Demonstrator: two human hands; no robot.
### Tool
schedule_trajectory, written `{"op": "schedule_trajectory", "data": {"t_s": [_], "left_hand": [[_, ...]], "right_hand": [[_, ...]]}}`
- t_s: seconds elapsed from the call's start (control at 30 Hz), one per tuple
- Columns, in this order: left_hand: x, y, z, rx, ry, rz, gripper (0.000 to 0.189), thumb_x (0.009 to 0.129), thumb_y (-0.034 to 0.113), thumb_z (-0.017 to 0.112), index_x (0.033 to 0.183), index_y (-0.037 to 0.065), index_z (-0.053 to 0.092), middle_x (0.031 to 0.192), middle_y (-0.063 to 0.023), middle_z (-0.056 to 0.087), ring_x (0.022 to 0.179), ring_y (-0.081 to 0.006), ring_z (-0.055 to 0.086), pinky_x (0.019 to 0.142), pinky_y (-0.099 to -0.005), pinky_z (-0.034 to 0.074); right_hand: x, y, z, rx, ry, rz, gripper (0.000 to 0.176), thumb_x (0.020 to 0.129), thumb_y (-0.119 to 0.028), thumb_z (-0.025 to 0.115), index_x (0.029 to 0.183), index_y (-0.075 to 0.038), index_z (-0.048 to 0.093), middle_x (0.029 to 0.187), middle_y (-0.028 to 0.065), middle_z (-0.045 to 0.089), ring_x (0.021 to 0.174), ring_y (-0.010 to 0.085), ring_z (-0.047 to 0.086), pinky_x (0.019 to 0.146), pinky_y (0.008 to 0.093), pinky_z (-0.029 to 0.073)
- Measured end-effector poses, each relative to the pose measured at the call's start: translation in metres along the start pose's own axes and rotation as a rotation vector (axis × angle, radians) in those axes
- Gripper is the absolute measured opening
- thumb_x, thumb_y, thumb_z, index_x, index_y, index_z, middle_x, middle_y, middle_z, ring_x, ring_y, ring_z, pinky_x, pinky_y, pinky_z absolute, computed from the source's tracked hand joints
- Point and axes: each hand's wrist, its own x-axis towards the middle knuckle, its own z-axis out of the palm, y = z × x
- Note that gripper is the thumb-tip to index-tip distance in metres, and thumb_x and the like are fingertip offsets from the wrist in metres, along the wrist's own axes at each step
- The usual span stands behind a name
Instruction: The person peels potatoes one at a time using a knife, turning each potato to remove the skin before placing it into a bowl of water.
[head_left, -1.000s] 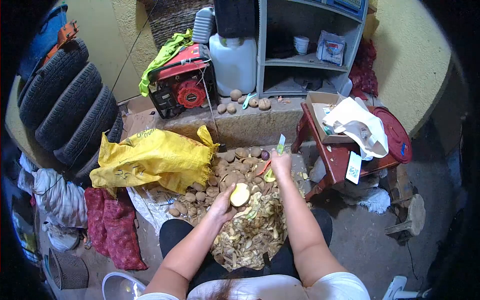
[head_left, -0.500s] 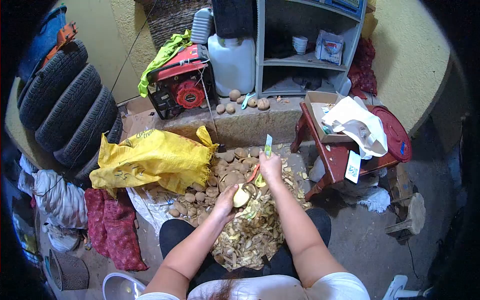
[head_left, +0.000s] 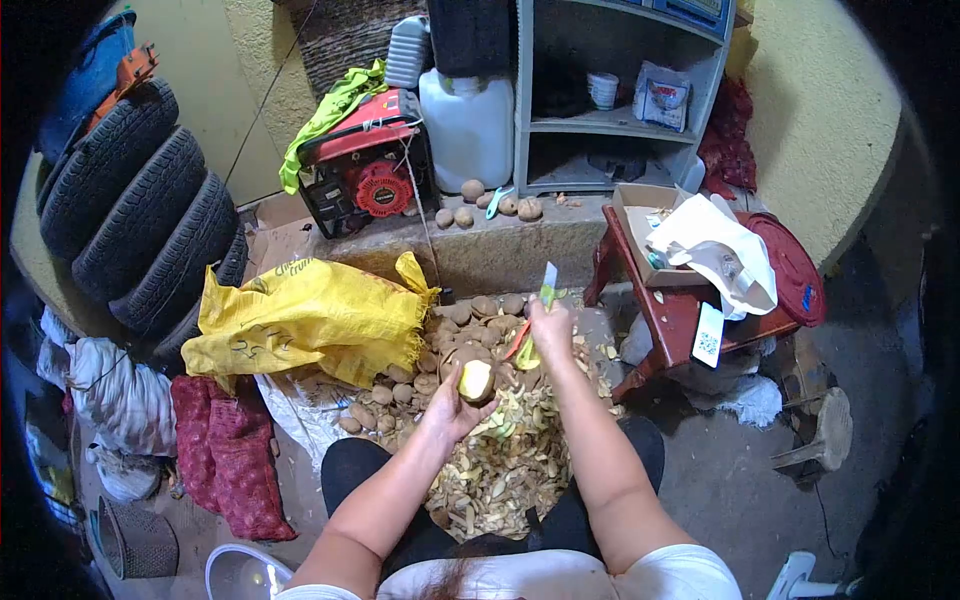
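My left hand (head_left: 455,412) is closed round a partly peeled potato (head_left: 477,380), its pale yellow flesh facing up. In my right hand (head_left: 552,330) is a peeler (head_left: 548,285), its light green and white end sticking up past the fist and orange and yellow-green parts showing below. The peeler is apart from the potato, up and to its right. Under both hands lies a large heap of potato peels (head_left: 495,475). Unpeeled brown potatoes (head_left: 455,345) are piled just beyond and to the left.
A yellow sack (head_left: 310,320) lies left of the potatoes, near a red mesh sack (head_left: 225,455). Right stands a red wooden table (head_left: 655,315) with a cardboard box (head_left: 632,235). Behind, a ledge (head_left: 520,245) carries a red generator (head_left: 370,170), a few potatoes and a blue-handled tool (head_left: 497,203).
My right hand has moved slightly right with the peeler, away from the potato. My left hand has tipped the potato so more of its peeled face shows.
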Motion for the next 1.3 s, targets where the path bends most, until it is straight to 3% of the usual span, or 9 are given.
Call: {"op": "schedule_trajectory", "data": {"t_s": [0.23, 0.4, 0.63, 0.87, 0.97, 1.07, 1.1, 1.17, 1.3], "left_hand": [[0.009, -0.006, -0.004, -0.089, 0.004, -0.063, 0.040, 0.086, 0.045, 0.037, 0.099, 0.010, 0.048, 0.091, -0.0097, 0.055, 0.084, -0.0223, 0.050, 0.072, -0.0386, 0.041], [0.011, -0.009, -0.007, 0.075, 0.072, -0.066, 0.032, 0.085, 0.040, 0.041, 0.096, 0.010, 0.048, 0.079, -0.0073, 0.055, 0.065, -0.0200, 0.050, 0.055, -0.0339, 0.041], [-0.007, -0.004, 0.015, 0.380, 0.107, 0.096, 0.022, 0.084, 0.028, 0.044, 0.091, 0.007, 0.050, 0.067, -0.0046, 0.055, 0.051, -0.0142, 0.048, 0.040, -0.0254, 0.037], [-0.003, -0.004, 0.000, 0.416, -0.062, 0.143, 0.026, 0.084, 0.027, 0.045, 0.098, 0.004, 0.049, 0.078, -0.0066, 0.055, 0.059, -0.0150, 0.052, 0.044, -0.0261, 0.040], [-0.011, 0.002, 0.003, 0.291, -0.115, 0.097, 0.028, 0.084, 0.026, 0.046, 0.101, 0.003, 0.048, 0.082, -0.0089, 0.055, 0.067, -0.0172, 0.053, 0.049, -0.0286, 0.042], [0.000, 0.006, -0.007, 0.035, -0.160, 0.032, 0.033, 0.082, 0.029, 0.046, 0.104, 0.005, 0.049, 0.094, -0.0112, 0.057, 0.079, -0.0213, 0.054, 0.065, -0.0324, 0.043], [-0.001, 0.009, -0.009, -0.014, -0.165, -0.019, 0.031, 0.084, 0.033, 0.044, 0.103, 0.008, 0.050, 0.092, -0.0075, 0.057, 0.081, -0.0229, 0.053, 0.062, -0.0344, 0.043], [0.001, 0.007, -0.008, -0.014, -0.134, -0.012, 0.033, 0.085, 0.035, 0.043, 0.102, 0.009, 0.050, 0.090, -0.0075, 0.057, 0.080, -0.0225, 0.053, 0.063, -0.0348, 0.043], [-0.001, 0.003, 0.004, -0.002, -0.015, -0.028, 0.037, 0.085, 0.043, 0.040, 0.099, 0.010, 0.051, 0.086, -0.0075, 0.057, 0.076, -0.0202, 0.052, 0.061, -0.0327, 0.042]], "right_hand": [[-0.043, -0.024, 0.011, -0.050, -0.001, -0.189, 0.032, 0.078, -0.027, 0.054, 0.070, 0.003, 0.051, 0.059, 0.0209, 0.054, 0.056, 0.0357, 0.055, 0.054, 0.0412, 0.042], [-0.049, -0.026, 0.013, -0.163, 0.047, -0.232, 0.027, 0.079, -0.025, 0.053, 0.078, 0.002, 0.051, 0.059, 0.0199, 0.054, 0.058, 0.0357, 0.055, 0.053, 0.0408, 0.042], [-0.032, -0.025, -0.004, -0.106, -0.003, -0.079, 0.033, 0.077, -0.028, 0.052, 0.071, 0.004, 0.055, 0.063, 0.0231, 0.056, 0.065, 0.0376, 0.056, 0.060, 0.0431, 0.043], [0.008, 0.020, -0.008, -0.121, -0.054, 0.095, 0.037, 0.074, -0.029, 0.053, 0.075, 0.007, 0.057, 0.068, 0.0262, 0.057, 0.070, 0.0371, 0.058, 0.065, 0.0416, 0.044], [0.029, 0.046, -0.009, -0.210, -0.004, 0.080, 0.042, 0.071, -0.035, 0.053, 0.078, 0.007, 0.058, 0.069, 0.0263, 0.057, 0.071, 0.0379, 0.057, 0.066, 0.0423, 0.043], [0.017, 0.018, -0.019, -0.270, 0.117, 0.102, 0.037, 0.073, -0.032, 0.053, 0.076, 0.004, 0.058, 0.069, 0.0249, 0.058, 0.069, 0.0370, 0.057, 0.065, 0.0420, 0.043], [0.019, 0.019, -0.017, -0.270, 0.116, 0.102, 0.037, 0.073, -0.032, 0.053, 0.076, 0.004, 0.058, 0.069, 0.0249, 0.058, 0.069, 0.0370, 0.057, 0.065, 0.0420, 0.043], [0.021, 0.023, -0.015, 0.005, 0.018, 0.056, 0.032, 0.075, -0.030, 0.052, 0.074, 0.002, 0.057, 0.068, 0.0216, 0.058, 0.066, 0.0352, 0.057, 0.063, 0.0417, 0.043], [-0.004, 0.007, 0.002, -0.066, 0.052, -0.097, 0.034, 0.078, -0.031, 0.052, 0.071, 0.002, 0.054, 0.062, 0.0194, 0.056, 0.062, 0.0320, 0.056, 0.059, 0.0396, 0.042]]}}
